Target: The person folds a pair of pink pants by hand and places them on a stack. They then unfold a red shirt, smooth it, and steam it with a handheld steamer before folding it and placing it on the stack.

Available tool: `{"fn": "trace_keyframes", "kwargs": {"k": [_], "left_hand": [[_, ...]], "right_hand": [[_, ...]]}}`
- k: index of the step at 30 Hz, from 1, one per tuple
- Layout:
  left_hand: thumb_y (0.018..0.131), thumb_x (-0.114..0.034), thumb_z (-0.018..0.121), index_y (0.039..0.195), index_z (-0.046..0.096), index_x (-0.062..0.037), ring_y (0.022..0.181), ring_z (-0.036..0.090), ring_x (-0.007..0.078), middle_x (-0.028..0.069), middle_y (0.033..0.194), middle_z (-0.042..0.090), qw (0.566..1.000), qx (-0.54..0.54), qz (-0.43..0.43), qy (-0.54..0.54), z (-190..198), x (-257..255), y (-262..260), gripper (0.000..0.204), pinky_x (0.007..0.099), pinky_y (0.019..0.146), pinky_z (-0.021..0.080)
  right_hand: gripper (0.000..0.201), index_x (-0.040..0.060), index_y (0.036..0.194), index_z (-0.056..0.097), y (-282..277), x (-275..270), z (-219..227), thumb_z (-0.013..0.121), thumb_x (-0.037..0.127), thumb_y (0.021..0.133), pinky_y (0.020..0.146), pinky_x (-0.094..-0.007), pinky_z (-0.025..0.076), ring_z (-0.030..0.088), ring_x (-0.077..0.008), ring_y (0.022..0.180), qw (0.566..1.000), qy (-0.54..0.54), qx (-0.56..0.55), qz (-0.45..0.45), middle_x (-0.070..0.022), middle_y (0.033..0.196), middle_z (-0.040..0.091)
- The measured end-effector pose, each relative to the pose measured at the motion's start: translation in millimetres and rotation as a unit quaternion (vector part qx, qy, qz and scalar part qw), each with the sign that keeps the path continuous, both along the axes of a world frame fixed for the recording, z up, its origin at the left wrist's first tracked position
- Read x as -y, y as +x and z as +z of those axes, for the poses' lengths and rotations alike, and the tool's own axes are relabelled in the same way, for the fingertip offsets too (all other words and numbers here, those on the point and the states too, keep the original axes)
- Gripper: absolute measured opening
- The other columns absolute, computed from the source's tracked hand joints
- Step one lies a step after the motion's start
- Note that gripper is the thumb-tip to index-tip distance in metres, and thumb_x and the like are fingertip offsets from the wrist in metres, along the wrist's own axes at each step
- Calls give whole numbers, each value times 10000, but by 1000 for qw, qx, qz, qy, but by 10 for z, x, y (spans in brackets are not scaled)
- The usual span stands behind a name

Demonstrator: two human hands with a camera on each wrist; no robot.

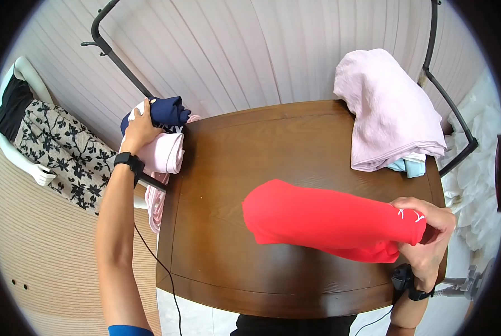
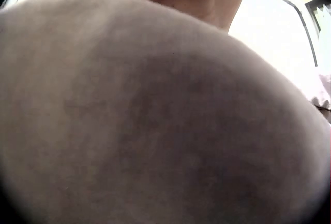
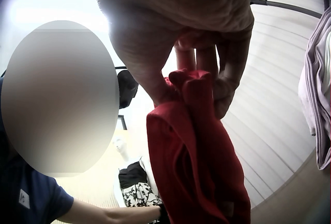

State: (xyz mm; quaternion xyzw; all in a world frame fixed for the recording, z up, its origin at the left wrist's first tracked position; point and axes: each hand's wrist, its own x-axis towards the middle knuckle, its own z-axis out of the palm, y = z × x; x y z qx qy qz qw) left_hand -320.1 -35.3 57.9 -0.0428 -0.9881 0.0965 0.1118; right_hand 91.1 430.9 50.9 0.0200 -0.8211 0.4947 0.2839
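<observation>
A red folded garment (image 1: pixel 323 218) with a small white logo hangs over the table's right half. My right hand (image 1: pixel 432 235) grips its right end; in the right wrist view, thumb and fingers of the hand (image 3: pixel 181 32) pinch the bunched red cloth (image 3: pixel 196 146). At the table's left edge my left hand (image 1: pixel 138 131) rests on a pile, fingers stretched over a navy roll (image 1: pixel 169 111) and beside a pale pink roll (image 1: pixel 165 154). Close pale cloth (image 2: pixel 155 115) fills most of the left wrist view, hiding those fingers.
A lilac cloth pile (image 1: pixel 382 106) lies at the back right of the wooden table (image 1: pixel 233 168), light blue cloth (image 1: pixel 414 167) under it. Black rack poles (image 1: pixel 121 67) rise at both sides. A mannequin (image 1: pixel 54 140) stands left; a cable (image 1: pixel 169 274) hangs at the table's left.
</observation>
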Motion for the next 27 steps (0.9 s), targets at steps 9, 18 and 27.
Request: {"fn": "trace_keyframes", "kwargs": {"k": [9,18,27], "left_hand": [[646,-250,880,1632,74,-175,1148,579,578,311,1504,390,998,-55,4,-18,-79,-110,88,1276,541,965,533],[704,-142,792,1601,191,-96,1158,574,500,299,1334,545,993,-105,25,-42,-106,-67,43,1080,484,967,527],[696,-100,745,1520,355,-2,1155,590,448,244,1266,625,984,-167,28,-46,-199,10,-63,917,445,1002,503]], "right_hand": [[406,-52,961,749,-6,-6,-26,704,80,579,769,-289,556,747,-236,776,1000,-13,0,-5,-159,855,762],[380,-29,960,760,-1,24,-10,723,37,588,740,-254,541,735,-182,755,999,-47,8,-10,-136,849,765],[398,-39,965,755,17,27,16,718,44,578,781,-266,545,749,-199,801,998,-52,29,-17,-146,872,770]]}}
